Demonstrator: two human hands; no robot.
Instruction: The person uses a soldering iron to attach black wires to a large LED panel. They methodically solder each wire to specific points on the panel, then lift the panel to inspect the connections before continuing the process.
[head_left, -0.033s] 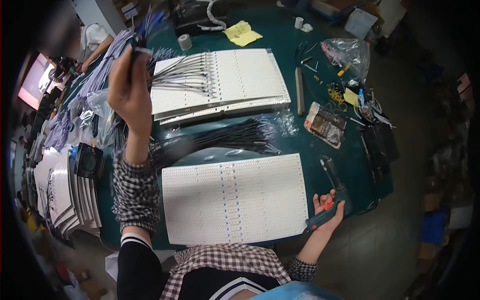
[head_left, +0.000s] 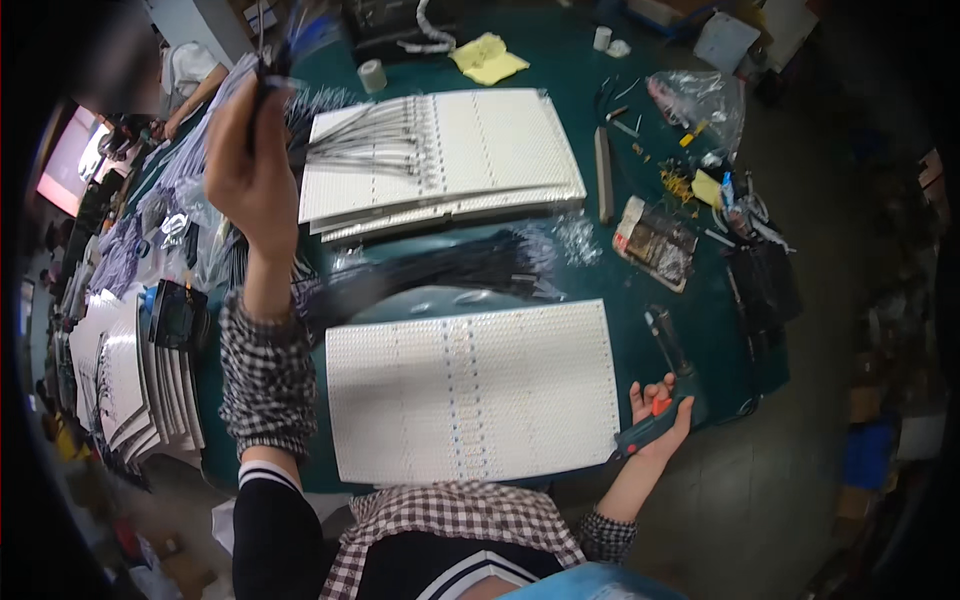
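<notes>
Left hand [head_left: 250, 185]: raised toward the upper left of the view, forearm running nearly straight away from the body, wrist about in line, black-and-white checked oversleeve [head_left: 268, 380] below it. Fingers bent and drawn close together at a blurred dark item with blue parts beyond; cannot tell whether they grip it.

Right hand [head_left: 674, 432]: low at the right, forearm slanting outward from the lower edge, palm turned partly up. Fingers wrapped around the grip of a dark green, pistol-shaped hand tool with a red trigger [head_left: 645, 433]; its slim nose points away from the person, leaning slightly left.

White rectangular board with rows of small dots [head_left: 540, 390]: flat on the green counter [head_left: 560, 80] directly before the person, between the two forearms. Tool grip just beside its right edge; contact cannot be told. Bundle of black wires [head_left: 440, 265] just beyond the board, partly blurred. Farther off, a stack of white boards [head_left: 510, 140], grey wires [head_left: 375, 140] fanned over its left half.
</notes>
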